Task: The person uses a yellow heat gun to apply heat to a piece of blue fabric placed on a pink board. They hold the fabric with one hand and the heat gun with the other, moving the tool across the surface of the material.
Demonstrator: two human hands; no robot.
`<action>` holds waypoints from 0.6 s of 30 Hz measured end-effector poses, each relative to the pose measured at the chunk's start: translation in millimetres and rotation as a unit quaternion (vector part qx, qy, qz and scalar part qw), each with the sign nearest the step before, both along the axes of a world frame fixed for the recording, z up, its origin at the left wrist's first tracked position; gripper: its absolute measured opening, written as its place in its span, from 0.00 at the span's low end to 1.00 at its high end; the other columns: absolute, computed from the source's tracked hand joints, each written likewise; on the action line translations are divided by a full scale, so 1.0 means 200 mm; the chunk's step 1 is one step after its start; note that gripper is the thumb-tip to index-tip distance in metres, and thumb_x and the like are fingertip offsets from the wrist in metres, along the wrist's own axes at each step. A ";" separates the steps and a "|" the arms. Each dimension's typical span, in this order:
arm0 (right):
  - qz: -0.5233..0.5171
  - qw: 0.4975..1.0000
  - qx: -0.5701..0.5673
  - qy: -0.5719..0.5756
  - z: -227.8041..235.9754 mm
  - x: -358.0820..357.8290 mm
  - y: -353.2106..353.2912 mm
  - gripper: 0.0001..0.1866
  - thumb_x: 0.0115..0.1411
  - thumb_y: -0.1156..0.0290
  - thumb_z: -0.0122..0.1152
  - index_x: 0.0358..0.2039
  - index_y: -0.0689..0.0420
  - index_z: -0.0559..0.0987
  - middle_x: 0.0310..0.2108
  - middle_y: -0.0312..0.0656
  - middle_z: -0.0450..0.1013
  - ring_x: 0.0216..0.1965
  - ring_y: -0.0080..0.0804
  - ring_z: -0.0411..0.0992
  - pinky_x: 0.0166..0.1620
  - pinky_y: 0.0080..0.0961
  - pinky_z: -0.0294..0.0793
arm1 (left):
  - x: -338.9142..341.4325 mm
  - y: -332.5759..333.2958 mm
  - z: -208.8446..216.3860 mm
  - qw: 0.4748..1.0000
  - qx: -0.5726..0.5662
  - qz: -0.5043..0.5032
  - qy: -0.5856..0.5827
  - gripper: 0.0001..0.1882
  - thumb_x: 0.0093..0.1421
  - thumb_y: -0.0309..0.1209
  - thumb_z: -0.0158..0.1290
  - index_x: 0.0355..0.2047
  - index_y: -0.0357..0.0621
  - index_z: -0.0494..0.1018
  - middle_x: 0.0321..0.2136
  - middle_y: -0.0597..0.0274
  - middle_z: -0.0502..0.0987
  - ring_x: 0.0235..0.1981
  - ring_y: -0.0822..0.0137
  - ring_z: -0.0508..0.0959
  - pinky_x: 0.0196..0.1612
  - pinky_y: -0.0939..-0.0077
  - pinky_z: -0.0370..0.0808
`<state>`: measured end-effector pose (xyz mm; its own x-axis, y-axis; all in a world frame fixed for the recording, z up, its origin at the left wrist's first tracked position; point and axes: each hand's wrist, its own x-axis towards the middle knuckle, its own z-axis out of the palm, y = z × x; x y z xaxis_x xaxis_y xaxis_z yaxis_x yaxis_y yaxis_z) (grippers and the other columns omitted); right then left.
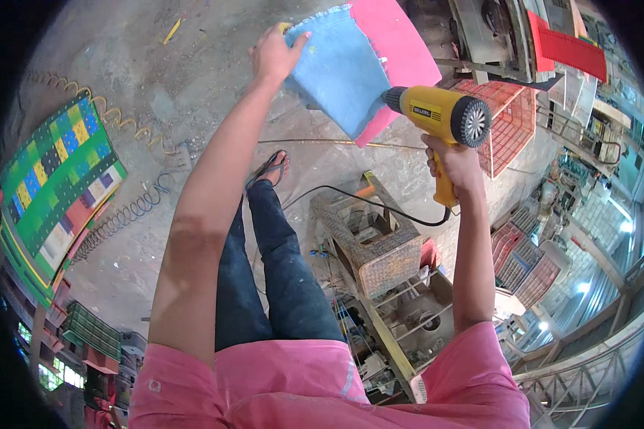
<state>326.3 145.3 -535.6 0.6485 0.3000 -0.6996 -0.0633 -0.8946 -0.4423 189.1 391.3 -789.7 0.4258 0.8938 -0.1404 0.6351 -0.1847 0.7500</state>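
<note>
Two bare hands are in view, each grasping something. The left hand grips the upper left corner of a blue sheet, its thumb lying over the top face near the frayed upper edge; a bit of yellow shows beside the fingers, too covered to identify. A pink sheet lies against the blue one and extends past its right edge and its lower corner. Both sheets are tilted above the grey floor.

The right hand is wrapped around the handle of a yellow heat gun. Its dark nozzle points left at the blue sheet's lower right edge; whether it touches or sits just off the surface, I cannot tell. From the base of the handle, a black cord curves left over a patterned box-like stand.

Behind the gun, beyond the right edge of the pink sheet, is an orange-red crate. Toward the left edge of the floor are green patterned mats, with a coiled hose just beside them. A yellow strip lies near the floor's upper edge. Below the sheets, a sandalled foot rests on the floor.
</note>
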 end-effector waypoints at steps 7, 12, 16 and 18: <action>0.004 0.994 0.109 -0.008 0.10 -0.04 0.18 0.09 0.57 0.70 0.64 0.34 0.59 0.74 0.20 0.34 0.69 0.15 0.20 0.66 0.17 0.17 0.62 | -0.04 0.03 -0.05 0.978 -0.157 0.103 -0.091 0.25 0.51 0.52 0.63 0.35 0.40 0.80 0.33 0.54 0.82 0.35 0.60 0.81 0.41 0.68 0.75; 0.051 0.989 0.139 -0.002 -0.06 0.01 0.55 0.10 0.56 0.70 0.64 0.36 0.61 0.76 0.21 0.35 0.69 0.16 0.20 0.66 0.19 0.18 0.64 | -0.07 0.03 -0.02 0.944 -0.258 0.131 -0.162 0.19 0.60 0.43 0.56 0.37 0.36 0.80 0.35 0.59 0.82 0.37 0.69 0.78 0.43 0.73 0.72; 0.079 0.987 0.137 0.005 -0.13 -0.05 0.68 0.12 0.55 0.68 0.65 0.36 0.61 0.77 0.21 0.35 0.69 0.18 0.20 0.67 0.19 0.19 0.65 | -0.13 0.07 -0.04 0.907 -0.309 0.149 -0.245 0.20 0.66 0.40 0.48 0.42 0.34 0.78 0.39 0.54 0.81 0.43 0.67 0.78 0.51 0.73 0.68; 0.089 0.986 0.140 0.002 -0.16 -0.09 0.69 0.12 0.54 0.67 0.66 0.35 0.60 0.77 0.21 0.35 0.69 0.19 0.21 0.67 0.19 0.20 0.65 | -0.16 0.09 -0.06 0.879 -0.322 0.158 -0.314 0.22 0.68 0.41 0.44 0.44 0.33 0.77 0.39 0.53 0.82 0.43 0.65 0.78 0.52 0.72 0.69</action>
